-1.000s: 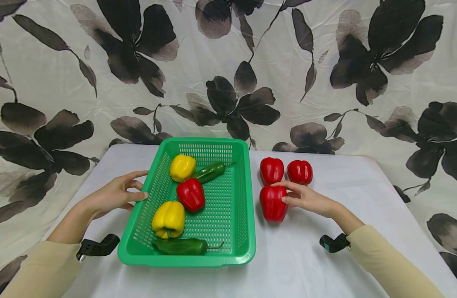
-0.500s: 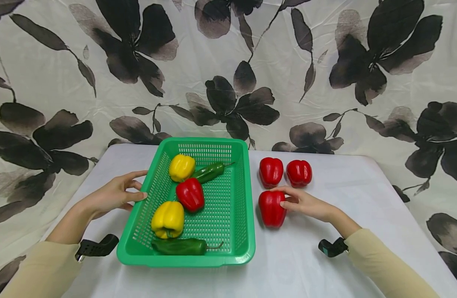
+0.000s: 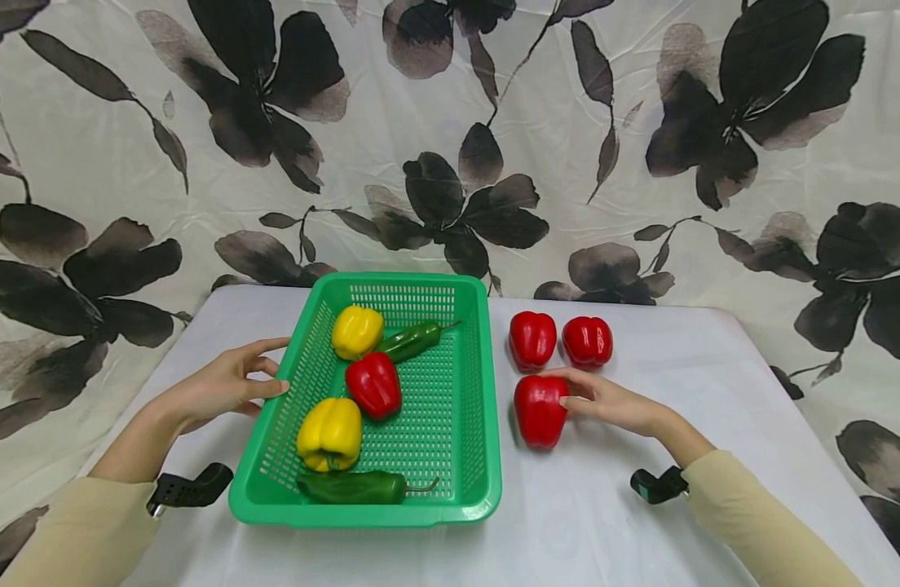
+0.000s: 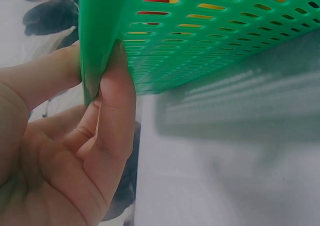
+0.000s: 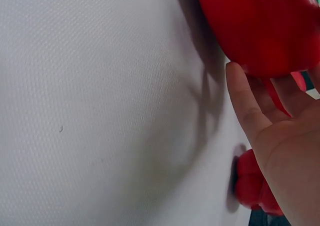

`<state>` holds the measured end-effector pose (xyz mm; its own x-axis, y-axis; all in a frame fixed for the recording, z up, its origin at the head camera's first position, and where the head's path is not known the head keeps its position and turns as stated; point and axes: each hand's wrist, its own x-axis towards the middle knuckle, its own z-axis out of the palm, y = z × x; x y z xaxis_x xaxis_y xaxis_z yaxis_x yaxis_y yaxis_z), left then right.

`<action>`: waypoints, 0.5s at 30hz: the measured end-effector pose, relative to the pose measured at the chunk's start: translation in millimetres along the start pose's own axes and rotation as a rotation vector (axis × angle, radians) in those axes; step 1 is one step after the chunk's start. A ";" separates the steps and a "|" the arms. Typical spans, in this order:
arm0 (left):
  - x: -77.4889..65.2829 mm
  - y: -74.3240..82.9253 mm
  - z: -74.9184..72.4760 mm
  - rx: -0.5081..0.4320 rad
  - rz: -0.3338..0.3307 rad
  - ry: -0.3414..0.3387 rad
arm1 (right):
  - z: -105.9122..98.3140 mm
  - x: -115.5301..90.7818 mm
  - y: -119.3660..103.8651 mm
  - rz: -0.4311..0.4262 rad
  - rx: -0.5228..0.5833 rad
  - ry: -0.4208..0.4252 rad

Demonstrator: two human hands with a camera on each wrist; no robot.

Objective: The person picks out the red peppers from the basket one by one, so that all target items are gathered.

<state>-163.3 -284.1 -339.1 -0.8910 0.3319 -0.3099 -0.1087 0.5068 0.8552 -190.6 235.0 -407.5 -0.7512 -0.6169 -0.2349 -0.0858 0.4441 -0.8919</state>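
On the white table [image 3: 604, 514] we see the green basket [image 3: 365, 515], its edge pinched by the left hand [image 3: 215, 381]. The right hand [image 3: 611, 401], nearer the front red pepper [image 3: 540, 414], holds it between half-curled fingers and thumb; we find it left of that hand, just beside the basket, long axis roughly near-to-far.

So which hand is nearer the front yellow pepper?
Left. The left hand holds the basket rim left of that yellow pepper; the right hand grips a red pepper right of the basket.
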 end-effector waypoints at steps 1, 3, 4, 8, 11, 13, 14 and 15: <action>0.0 0.0 0.0 0.001 0.000 0.000 | -0.5 -0.1 0.6 0.001 0.000 0.000; -0.1 -0.1 -0.1 0.001 0.000 0.001 | -1.2 -0.3 1.5 0.001 0.001 0.001; -0.1 -0.1 0.0 0.000 0.000 0.001 | -1.5 -0.3 1.9 0.000 0.002 0.000; -0.3 0.0 -0.1 -0.001 0.003 -0.002 | -2.3 -1.3 2.2 0.004 0.004 0.000; -0.4 0.1 -0.2 -0.001 0.007 -0.004 | -2.5 -2.0 2.1 0.011 0.002 0.007; -0.4 0.2 -0.4 -0.001 0.008 -0.004 | -2.3 -2.2 2.2 0.015 0.007 0.005; -0.5 0.4 -0.4 -0.001 0.007 -0.004 | -2.0 -2.2 2.4 0.014 0.014 0.000; -0.6 0.5 -0.4 0.000 0.007 -0.004 | -1.6 -2.1 2.5 0.012 0.021 -0.006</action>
<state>-163.1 -284.4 -338.3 -0.8900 0.3382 -0.3058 -0.1029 0.5043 0.8573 -190.3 238.4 -408.6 -0.7480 -0.6157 -0.2478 -0.0628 0.4374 -0.8971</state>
